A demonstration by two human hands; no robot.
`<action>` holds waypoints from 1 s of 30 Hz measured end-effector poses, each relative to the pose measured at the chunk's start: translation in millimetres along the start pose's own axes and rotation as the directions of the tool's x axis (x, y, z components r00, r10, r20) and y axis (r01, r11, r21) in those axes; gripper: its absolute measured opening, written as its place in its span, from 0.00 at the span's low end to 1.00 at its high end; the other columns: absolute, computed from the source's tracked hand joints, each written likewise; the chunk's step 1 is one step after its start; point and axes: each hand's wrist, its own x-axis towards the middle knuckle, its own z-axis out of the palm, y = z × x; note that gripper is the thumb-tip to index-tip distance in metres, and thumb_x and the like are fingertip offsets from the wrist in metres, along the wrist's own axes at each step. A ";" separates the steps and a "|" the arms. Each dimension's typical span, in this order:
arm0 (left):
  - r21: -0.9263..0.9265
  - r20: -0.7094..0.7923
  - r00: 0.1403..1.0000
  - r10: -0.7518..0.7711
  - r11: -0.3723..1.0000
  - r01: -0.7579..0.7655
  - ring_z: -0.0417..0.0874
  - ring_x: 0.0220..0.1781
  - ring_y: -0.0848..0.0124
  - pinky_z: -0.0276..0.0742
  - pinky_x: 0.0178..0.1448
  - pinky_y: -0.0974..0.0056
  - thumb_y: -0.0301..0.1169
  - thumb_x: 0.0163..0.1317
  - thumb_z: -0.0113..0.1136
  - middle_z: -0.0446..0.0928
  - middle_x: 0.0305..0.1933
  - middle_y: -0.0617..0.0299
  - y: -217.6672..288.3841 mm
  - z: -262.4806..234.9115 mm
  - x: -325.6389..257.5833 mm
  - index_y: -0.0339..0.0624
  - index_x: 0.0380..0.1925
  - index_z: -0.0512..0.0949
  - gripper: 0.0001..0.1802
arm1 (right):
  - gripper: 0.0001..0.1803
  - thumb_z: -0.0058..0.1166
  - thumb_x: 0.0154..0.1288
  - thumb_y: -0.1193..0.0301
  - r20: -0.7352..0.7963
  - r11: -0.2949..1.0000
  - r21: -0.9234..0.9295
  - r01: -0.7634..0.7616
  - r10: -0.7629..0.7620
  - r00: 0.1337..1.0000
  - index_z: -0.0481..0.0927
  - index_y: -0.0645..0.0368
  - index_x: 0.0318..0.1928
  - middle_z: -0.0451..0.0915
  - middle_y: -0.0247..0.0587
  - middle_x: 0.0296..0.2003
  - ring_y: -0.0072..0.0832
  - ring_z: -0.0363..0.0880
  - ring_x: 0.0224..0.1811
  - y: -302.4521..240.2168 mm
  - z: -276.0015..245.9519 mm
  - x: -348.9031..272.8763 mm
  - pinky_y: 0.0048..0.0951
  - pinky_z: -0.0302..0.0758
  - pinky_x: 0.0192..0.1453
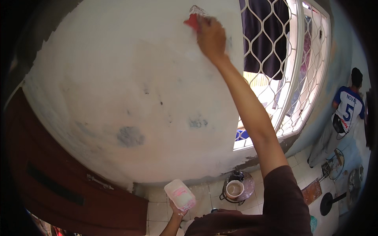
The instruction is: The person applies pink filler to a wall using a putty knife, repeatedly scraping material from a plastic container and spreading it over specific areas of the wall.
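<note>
My right hand (213, 38) is raised high against the wall, near the window's upper left edge. Its fingers are closed round a red putty scraper (191, 22), slightly blurred, whose edge meets the wall beside a whitish smear. Low in the view, my left hand (178, 210) grips a white plastic tub (169, 189) from below. White paste lies in the tub, with pink showing at its middle and lower end. The pale wall (157, 67) in front of me carries grey patches, small dark spots and uneven whitish coating.
A white-grilled window (271, 47) with a dark curtain is on the right. A dark red-brown door (59, 173) stands at left. A round stool (246, 188) on the tiled floor holds a pot. At far right, another person (348, 106) faces a wall near a fan (328, 202).
</note>
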 end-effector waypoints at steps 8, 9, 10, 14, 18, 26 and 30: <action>0.014 0.098 0.979 -0.178 0.984 0.178 0.80 0.70 0.45 0.74 0.74 0.33 0.63 0.72 0.44 0.79 0.68 0.49 -11.6 59.9 53.2 0.49 0.71 0.73 0.39 | 0.27 0.56 0.64 0.74 0.432 0.867 0.276 0.415 -0.498 0.752 0.80 0.65 0.65 0.83 0.48 0.51 0.40 0.83 0.53 -91.4 -8.2 -155.3 0.43 0.82 0.56; 0.023 0.099 0.977 -0.191 0.982 0.189 0.80 0.70 0.45 0.74 0.74 0.32 0.63 0.72 0.44 0.79 0.69 0.49 -13.6 64.1 53.9 0.49 0.71 0.73 0.39 | 0.27 0.56 0.64 0.75 0.499 0.859 0.376 0.348 -0.504 0.705 0.81 0.63 0.64 0.83 0.47 0.50 0.40 0.83 0.53 -89.3 -17.5 -153.5 0.42 0.82 0.55; 0.036 0.108 0.973 -0.205 0.979 0.202 0.79 0.70 0.45 0.74 0.74 0.32 0.63 0.72 0.44 0.79 0.69 0.49 -11.7 66.3 56.1 0.49 0.71 0.73 0.39 | 0.27 0.57 0.63 0.76 0.555 0.845 0.460 0.273 -0.514 0.654 0.81 0.61 0.64 0.83 0.46 0.50 0.40 0.83 0.52 -84.1 -26.9 -146.8 0.41 0.82 0.55; 0.051 0.115 0.987 -0.114 0.993 0.108 0.79 0.71 0.45 0.73 0.74 0.30 0.66 0.72 0.45 0.78 0.69 0.52 15.2 54.3 35.2 0.51 0.72 0.72 0.40 | 0.22 0.57 0.67 0.79 0.028 0.940 0.172 0.294 -0.303 0.952 0.87 0.48 0.59 0.88 0.36 0.46 0.38 0.87 0.46 -28.5 -41.3 -46.6 0.40 0.82 0.49; 0.037 0.103 0.994 -0.042 0.999 0.039 0.78 0.71 0.47 0.73 0.75 0.30 0.69 0.73 0.46 0.78 0.69 0.56 40.7 52.5 21.9 0.53 0.73 0.71 0.42 | 0.15 0.55 0.74 0.68 -0.269 0.999 0.038 0.032 -0.020 0.963 0.88 0.41 0.55 0.86 0.46 0.42 0.45 0.84 0.41 58.9 -36.4 59.9 0.48 0.80 0.42; 0.065 0.047 0.997 0.062 0.996 -0.065 0.80 0.69 0.51 0.76 0.73 0.34 0.68 0.74 0.46 0.80 0.67 0.60 73.2 54.5 14.9 0.54 0.71 0.73 0.39 | 0.25 0.55 0.66 0.72 0.204 0.956 0.035 0.290 -0.291 0.935 0.80 0.65 0.63 0.82 0.53 0.55 0.44 0.83 0.54 -99.9 34.5 -128.6 0.50 0.77 0.65; 0.077 -0.003 0.992 0.129 0.989 -0.129 0.82 0.68 0.50 0.78 0.71 0.33 0.66 0.73 0.47 0.81 0.66 0.59 73.9 35.3 20.7 0.55 0.69 0.75 0.36 | 0.24 0.55 0.64 0.77 0.398 0.860 0.422 0.286 -0.460 0.794 0.82 0.61 0.62 0.83 0.46 0.59 0.39 0.83 0.55 -119.6 -3.2 -181.9 0.43 0.78 0.60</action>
